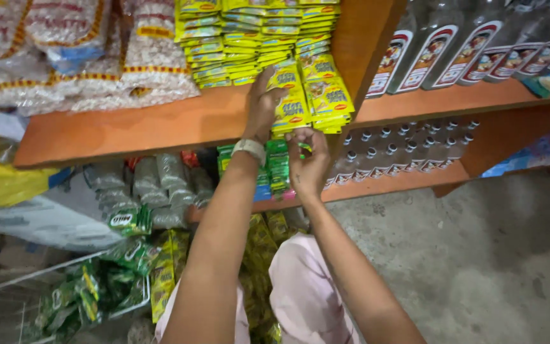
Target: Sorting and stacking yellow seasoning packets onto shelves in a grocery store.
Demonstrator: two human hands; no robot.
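Clear bags of pale puffed snacks (90, 51) at 10 o'clock on orange wooden shelf (135, 127). Green sachet strips (90, 293) in wire basket at 7 o'clock. Left hand (263, 102), pale wristband on wrist, fingers together, pressed against hanging yellow sachet strip (294, 105) at centre, 12 o'clock. Right hand (308, 162) just below, fingertips pinched on strip's lower edge, in front of green packets (278, 165). More yellow sachets (329, 92) just right. Clear labelled bottles (479, 51) at 2 o'clock; small capped bottles (408, 153) on shelf beneath. Concrete floor (479, 255) at 4 o'clock.
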